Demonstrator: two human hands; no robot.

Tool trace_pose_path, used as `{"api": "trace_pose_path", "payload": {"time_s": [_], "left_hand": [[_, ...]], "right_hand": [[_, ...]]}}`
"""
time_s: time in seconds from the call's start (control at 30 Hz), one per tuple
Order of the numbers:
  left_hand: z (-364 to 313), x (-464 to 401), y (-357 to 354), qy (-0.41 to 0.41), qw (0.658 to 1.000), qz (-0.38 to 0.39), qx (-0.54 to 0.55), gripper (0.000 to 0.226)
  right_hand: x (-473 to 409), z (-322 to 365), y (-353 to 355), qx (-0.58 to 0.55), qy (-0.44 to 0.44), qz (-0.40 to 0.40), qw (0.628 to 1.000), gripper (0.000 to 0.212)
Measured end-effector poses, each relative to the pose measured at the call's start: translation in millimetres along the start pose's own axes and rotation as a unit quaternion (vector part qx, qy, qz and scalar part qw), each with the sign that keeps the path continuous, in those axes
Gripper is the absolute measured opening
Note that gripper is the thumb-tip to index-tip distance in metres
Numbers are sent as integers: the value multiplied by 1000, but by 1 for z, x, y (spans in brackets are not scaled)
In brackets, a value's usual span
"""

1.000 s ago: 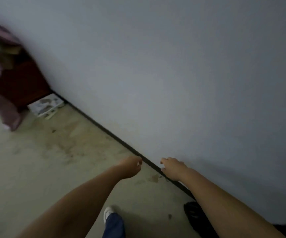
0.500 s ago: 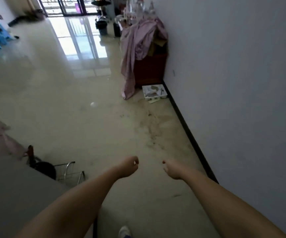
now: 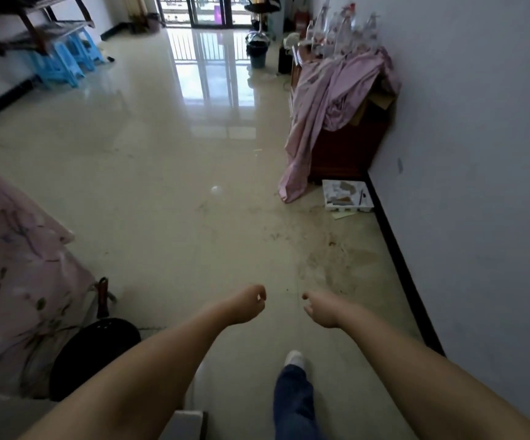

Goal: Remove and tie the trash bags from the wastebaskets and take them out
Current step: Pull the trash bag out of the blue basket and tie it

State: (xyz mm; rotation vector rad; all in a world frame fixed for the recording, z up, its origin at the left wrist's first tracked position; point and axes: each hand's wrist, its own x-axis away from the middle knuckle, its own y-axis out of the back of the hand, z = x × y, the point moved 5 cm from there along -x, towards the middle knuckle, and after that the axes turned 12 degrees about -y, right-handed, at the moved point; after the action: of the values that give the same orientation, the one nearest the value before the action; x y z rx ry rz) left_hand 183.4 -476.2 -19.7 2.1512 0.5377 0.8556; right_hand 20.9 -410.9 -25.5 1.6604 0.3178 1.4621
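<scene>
Wastebasket: we count one dark bucket-shaped wastebasket [image 3: 258,54] at the far end of the room, standing on the floor [image 3: 168,173] near the glass door [image 3: 206,11]; whether a bag lines it we cannot tell.
Left hand: our left hand [image 3: 247,303] is stretched forward over the floor, fingers curled loosely inward, holding nothing.
Right hand: our right hand [image 3: 320,308] is held out beside the left, apart from it, fingers also loosely curled and holding nothing.
Leg: one leg in blue trousers [image 3: 292,404] with a white shoe [image 3: 294,358] shows between our forearms.
Cabinet: one dark red cabinet [image 3: 343,150] stands against the right wall [image 3: 479,154], with one pink cloth [image 3: 324,100] draped over it and down to the floor.
Bottles: several clear bottles [image 3: 339,27] stand on the cabinet's far end; too blurred to count.
Tray: one white tray [image 3: 346,195] lies on the floor just beside the cabinet, against the wall's black skirting.
Stools: we count two blue plastic stools [image 3: 66,58] at far left, under a dark wooden frame.
Near left: one flowered pink cloth [image 3: 12,265] and, beside it, one round black object [image 3: 95,350].
</scene>
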Motion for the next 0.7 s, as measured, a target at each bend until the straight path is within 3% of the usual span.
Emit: {"api": "trace_pose_path", "payload": {"time_s": [0.47, 0.7], "left_hand": [[97, -217, 160, 77, 997, -25, 14, 35], [187, -320, 243, 109, 993, -19, 34, 36]], "right_hand": [[-249, 64, 194, 47, 77, 1, 996, 40], [-382, 136, 283, 78, 112, -2, 991, 35]]}}
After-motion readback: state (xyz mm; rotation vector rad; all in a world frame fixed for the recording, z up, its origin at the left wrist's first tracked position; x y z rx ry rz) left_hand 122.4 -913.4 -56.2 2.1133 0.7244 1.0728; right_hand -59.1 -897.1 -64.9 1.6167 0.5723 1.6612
